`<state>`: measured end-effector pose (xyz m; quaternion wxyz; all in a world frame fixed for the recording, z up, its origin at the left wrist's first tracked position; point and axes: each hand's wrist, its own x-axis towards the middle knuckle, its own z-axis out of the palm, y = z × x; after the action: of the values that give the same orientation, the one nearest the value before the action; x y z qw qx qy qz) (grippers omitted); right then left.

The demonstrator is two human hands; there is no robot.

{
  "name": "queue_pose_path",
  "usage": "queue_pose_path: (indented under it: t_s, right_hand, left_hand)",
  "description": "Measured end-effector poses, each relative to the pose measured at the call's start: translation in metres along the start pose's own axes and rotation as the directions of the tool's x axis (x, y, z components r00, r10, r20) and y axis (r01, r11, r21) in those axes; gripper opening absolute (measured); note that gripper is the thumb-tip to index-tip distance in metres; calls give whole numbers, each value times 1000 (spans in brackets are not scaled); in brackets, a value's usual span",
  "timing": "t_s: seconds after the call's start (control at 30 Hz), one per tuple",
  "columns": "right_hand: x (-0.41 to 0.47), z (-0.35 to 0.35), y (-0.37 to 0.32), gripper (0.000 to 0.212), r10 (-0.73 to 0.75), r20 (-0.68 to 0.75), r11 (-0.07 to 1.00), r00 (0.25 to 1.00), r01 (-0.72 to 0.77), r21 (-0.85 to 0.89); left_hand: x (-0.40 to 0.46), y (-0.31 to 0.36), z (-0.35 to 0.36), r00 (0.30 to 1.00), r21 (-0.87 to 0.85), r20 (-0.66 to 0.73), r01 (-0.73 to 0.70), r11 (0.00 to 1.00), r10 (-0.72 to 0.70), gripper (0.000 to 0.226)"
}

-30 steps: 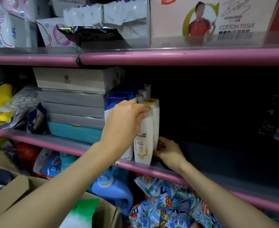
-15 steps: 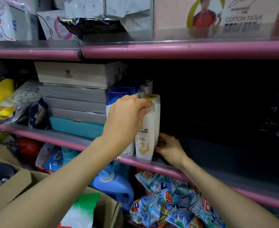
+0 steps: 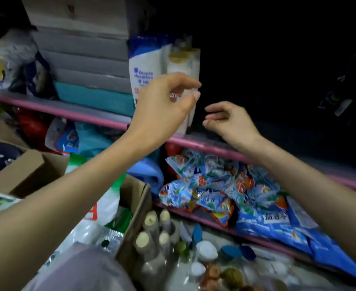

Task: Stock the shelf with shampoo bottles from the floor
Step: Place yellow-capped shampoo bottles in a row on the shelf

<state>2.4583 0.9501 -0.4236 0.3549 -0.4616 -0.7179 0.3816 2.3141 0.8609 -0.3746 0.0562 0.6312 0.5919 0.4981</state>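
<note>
A white bottle with a blue cap (image 3: 142,74) stands on the pink-edged shelf (image 3: 101,119); its blue logo is too blurred to read beyond some Chinese characters. Just right of it stand two white bottles with gold caps (image 3: 180,64), the nearer one partly behind the left hand (image 3: 164,106). That hand hovers in front of them, fingers loosely curled and spread, gripping nothing. The right hand (image 3: 228,120) hangs just right of the bottles, fingers half curled, also empty. Left of the bottles, four grey boxes (image 3: 84,53) are stacked on a teal box (image 3: 95,97).

On the lower shelf lies a heap of blue-and-orange packets (image 3: 214,185) printed with Chinese characters, and beside it a larger blue bag (image 3: 277,223). On the floor, at least four gold-capped bottles (image 3: 151,232) stand by an open cardboard box (image 3: 135,206), with blue-capped and white-capped ones (image 3: 206,248) near them, all blurred. The shelf's right side is dark.
</note>
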Motion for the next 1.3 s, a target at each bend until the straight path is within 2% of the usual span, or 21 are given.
queue_pose_path:
  t_s: [0.07, 0.17, 0.27, 0.37, 0.47, 0.57, 0.67, 0.73, 0.9, 0.97, 1.07, 1.17, 1.27, 1.3]
  right_hand:
    - [-33, -2, 1, 30, -35, 0, 998, 999, 35, 51]
    - [-78, 7, 19, 26, -5, 45, 993, 999, 0, 116]
    - [-113, 28, 57, 24, 98, 122, 989, 988, -110, 94]
    - [-138, 48, 107, 21, 240, 171, 970, 956, -243, -7]
    - [-156, 65, 156, 19, 397, 204, 918, 895, -380, -117]
    - [-172, 85, 191, 23, 482, 237, 874, 843, -445, -195]
    - [-189, 106, 213, 26, 510, 266, 849, 818, -428, -310]
    - [-199, 120, 225, 29, 484, 341, 856, 806, -354, -378]
    - [-211, 140, 247, 49, 423, 553, 803, 718, -14, -596]
    - [-213, 146, 256, 51, 406, 578, 754, 708, 98, -649]
    - [-213, 150, 267, 54, 435, 566, 701, 700, 131, -701]
    - [-214, 154, 275, 55, 462, 576, 636, 674, 201, -745]
    - [-211, 159, 283, 55, 493, 609, 632, 621, 226, -741]
    - [-210, 160, 285, 55, 496, 627, 639, 601, 237, -732]
  left_hand:
    - [-35, -8, 10, 993, -88, 87, 84, 993, -77, 11]
    - [-91, -33, 31, 953, -77, 218, 232, 970, -211, 11]
    - [-141, -68, 56, 867, 77, 351, 349, 934, -353, 12]
    - [-185, -105, 76, 739, 271, 452, 420, 866, -500, 15]
    - [-216, -139, 82, 618, 447, 460, 459, 767, -638, 21]
    - [-238, -170, 82, 560, 590, 410, 439, 677, -720, 32]
    - [-256, -192, 84, 516, 657, 403, 412, 631, -756, 46]
    - [-264, -202, 88, 483, 667, 411, 418, 616, -773, 53]
    - [-275, -225, 101, 462, 717, 477, 287, 635, -747, 62]
    - [-279, -230, 107, 490, 767, 450, 216, 604, -746, 63]
    - [-282, -233, 119, 558, 822, 395, 141, 553, -730, 58]
    - [-283, -236, 126, 596, 850, 379, 77, 521, -708, 49]
    - [-285, -241, 129, 630, 862, 397, -6, 507, -667, 46]
    - [-286, -243, 129, 621, 863, 417, -40, 504, -664, 45]
